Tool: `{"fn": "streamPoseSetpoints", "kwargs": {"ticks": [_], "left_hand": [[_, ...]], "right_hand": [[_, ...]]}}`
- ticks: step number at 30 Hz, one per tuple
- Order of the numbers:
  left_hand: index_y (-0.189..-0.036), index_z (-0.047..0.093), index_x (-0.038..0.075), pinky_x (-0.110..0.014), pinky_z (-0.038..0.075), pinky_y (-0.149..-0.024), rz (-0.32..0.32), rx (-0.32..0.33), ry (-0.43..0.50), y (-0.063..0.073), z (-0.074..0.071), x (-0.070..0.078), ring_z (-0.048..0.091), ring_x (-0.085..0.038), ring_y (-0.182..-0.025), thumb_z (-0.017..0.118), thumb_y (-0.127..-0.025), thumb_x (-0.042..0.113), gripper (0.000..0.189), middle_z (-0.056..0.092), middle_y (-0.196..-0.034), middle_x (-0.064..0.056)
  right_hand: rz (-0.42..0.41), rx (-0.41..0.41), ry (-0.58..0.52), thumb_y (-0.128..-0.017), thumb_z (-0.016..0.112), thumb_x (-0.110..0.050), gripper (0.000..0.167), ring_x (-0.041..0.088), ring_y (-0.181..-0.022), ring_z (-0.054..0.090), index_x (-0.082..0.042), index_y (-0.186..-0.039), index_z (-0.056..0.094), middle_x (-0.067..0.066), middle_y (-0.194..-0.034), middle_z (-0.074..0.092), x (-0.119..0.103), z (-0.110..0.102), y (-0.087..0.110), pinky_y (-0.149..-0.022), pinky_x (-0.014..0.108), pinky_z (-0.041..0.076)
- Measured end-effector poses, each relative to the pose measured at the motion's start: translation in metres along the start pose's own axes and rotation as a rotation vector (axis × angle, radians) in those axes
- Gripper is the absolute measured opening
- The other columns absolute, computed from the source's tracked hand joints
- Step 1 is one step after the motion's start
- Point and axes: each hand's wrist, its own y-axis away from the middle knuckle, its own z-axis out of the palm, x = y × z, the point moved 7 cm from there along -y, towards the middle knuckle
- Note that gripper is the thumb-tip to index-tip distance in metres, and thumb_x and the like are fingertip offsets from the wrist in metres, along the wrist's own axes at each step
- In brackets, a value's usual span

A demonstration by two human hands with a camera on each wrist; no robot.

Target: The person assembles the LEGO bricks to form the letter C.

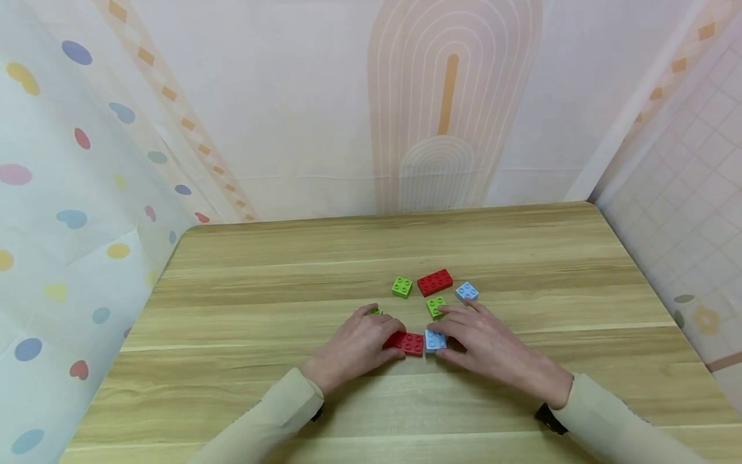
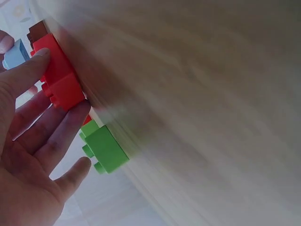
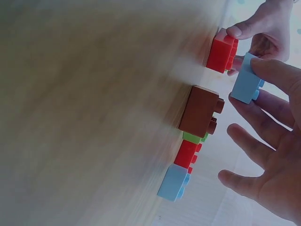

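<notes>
My left hand [image 1: 361,343] grips a long red brick [image 1: 413,344] between thumb and fingers, studs up, low over the table. The left wrist view shows the thumb across this red brick [image 2: 59,68]. Just to its right, my right hand [image 1: 484,338] pinches a light blue brick [image 1: 435,341] with thumb and index finger. In the right wrist view this blue brick [image 3: 244,81] is raised off the table, its other fingers spread. A brown brick [image 3: 197,112] stands near the right fingertips, hidden under that hand from above. One green brick [image 2: 107,148] sits by the left little finger.
Beyond the hands on the wooden table [image 1: 261,277] lie a second red brick [image 1: 435,282], two green bricks, one at the left [image 1: 402,287] and one nearer [image 1: 436,307], and another light blue brick [image 1: 466,291]. Patterned cloth [image 1: 313,116] hangs behind the table.
</notes>
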Motion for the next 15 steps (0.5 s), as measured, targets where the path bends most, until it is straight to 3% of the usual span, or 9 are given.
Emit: {"fn": "streamPoseSetpoints", "kwargs": {"ticks": [6,15], "left_hand": [[-0.108,0.070,0.016,-0.049,0.038,-0.109,-0.005,0.005,-0.004,0.0001,-0.0003,0.0018,0.067,-0.012,-0.095,0.076,-0.087,0.040,0.033,0.072,-0.101,0.002],[-0.104,0.070,0.016,-0.048,0.040,-0.108,-0.004,0.035,-0.022,0.0002,0.0007,0.0043,0.067,-0.011,-0.090,0.077,-0.086,0.040,0.030,0.071,-0.096,0.004]], "right_hand": [[0.023,-0.016,-0.013,-0.088,0.077,-0.031,0.039,0.029,-0.126,0.054,-0.012,-0.121,0.070,0.006,-0.124,0.068,0.0003,0.0004,-0.0029,-0.110,0.061,0.031],[0.049,-0.047,-0.032,-0.089,0.075,-0.034,0.043,0.021,-0.113,0.060,-0.013,-0.125,0.067,0.002,-0.119,0.068,-0.0006,0.0028,-0.0077,-0.099,0.050,0.047]]}}
